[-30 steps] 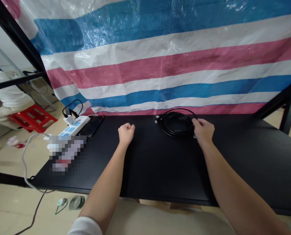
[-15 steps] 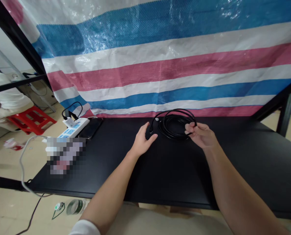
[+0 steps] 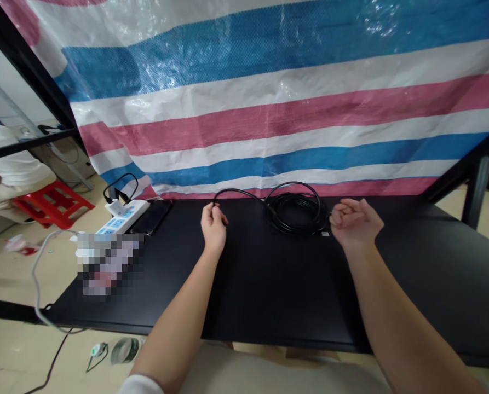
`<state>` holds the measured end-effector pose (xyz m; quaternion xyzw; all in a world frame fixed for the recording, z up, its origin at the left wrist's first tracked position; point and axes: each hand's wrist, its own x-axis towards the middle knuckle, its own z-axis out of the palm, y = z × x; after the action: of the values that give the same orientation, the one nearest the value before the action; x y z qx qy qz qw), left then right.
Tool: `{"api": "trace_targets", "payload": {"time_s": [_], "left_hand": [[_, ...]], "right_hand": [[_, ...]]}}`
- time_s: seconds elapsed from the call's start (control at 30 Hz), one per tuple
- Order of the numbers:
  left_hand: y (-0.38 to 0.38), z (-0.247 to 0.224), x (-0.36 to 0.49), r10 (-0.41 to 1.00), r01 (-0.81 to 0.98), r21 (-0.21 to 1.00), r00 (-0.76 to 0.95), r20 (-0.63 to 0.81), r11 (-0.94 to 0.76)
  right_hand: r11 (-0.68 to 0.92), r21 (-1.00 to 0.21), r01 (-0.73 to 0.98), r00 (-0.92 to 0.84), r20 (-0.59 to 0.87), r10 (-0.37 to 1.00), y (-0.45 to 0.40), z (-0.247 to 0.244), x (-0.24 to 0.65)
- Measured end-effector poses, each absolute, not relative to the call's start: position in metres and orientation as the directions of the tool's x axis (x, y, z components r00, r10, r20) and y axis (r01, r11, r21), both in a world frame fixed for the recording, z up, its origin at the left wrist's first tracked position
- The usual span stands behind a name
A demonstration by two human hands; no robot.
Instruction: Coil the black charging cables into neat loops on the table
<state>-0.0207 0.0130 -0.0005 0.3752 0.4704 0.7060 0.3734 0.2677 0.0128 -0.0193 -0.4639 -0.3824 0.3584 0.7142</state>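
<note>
A coiled black cable [image 3: 295, 219] lies towards the back of the black table [image 3: 277, 290], several loops deep, with one loop standing up against the striped sheet. From its left side a length arches over to my left hand [image 3: 214, 227], whose fingers are closed around that end; the tip is hidden in them. My right hand [image 3: 356, 223] is beside the coil's right edge, wrist turned and fingers curled in. Whatever those fingers may hold is hidden. A small white tag [image 3: 325, 234] shows by the coil's lower right.
To the left lie a white power strip [image 3: 123, 216] with plugged-in adapters and a dark phone [image 3: 156, 216]. A blurred-out patch [image 3: 108, 268] covers something in front of them. Behind hangs a striped plastic sheet [image 3: 269, 126]. A person sits on a red stool [image 3: 55, 202] at far left.
My left hand has closed on the cable end and drawn it left, off the coil. My right hand has shifted slightly right and turned over, fingers curled.
</note>
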Motion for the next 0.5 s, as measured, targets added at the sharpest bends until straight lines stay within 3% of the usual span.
{"api": "trace_targets", "payload": {"time_s": [0.1, 0.17, 0.23, 0.33, 0.5], "left_hand": [[0.017, 0.006, -0.034, 0.871, -0.387, 0.886, -0.489, 0.037, -0.256], [0.018, 0.01, -0.041, 0.877, -0.484, 0.852, -0.476, -0.068, -0.197], [0.018, 0.013, -0.046, 0.882, -0.553, 0.821, -0.448, -0.147, -0.144], [0.017, 0.017, -0.051, 0.885, -0.634, 0.767, -0.41, -0.223, -0.1], [0.018, 0.018, -0.052, 0.867, -0.66, 0.746, -0.421, -0.268, -0.09]], "right_hand": [[0.22, -0.975, -0.03, 0.709, 0.134, 0.693, 0.023, -0.029, 0.279], [0.166, -0.983, 0.075, 0.776, 0.163, 0.609, 0.029, -0.036, 0.282], [0.09, -0.956, 0.28, 0.759, 0.278, 0.589, 0.035, -0.044, 0.282], [-0.048, -0.797, 0.602, 0.624, 0.432, 0.651, 0.041, -0.058, 0.282], [-0.17, -0.675, 0.718, 0.558, 0.412, 0.72, 0.041, -0.07, 0.286]]}}
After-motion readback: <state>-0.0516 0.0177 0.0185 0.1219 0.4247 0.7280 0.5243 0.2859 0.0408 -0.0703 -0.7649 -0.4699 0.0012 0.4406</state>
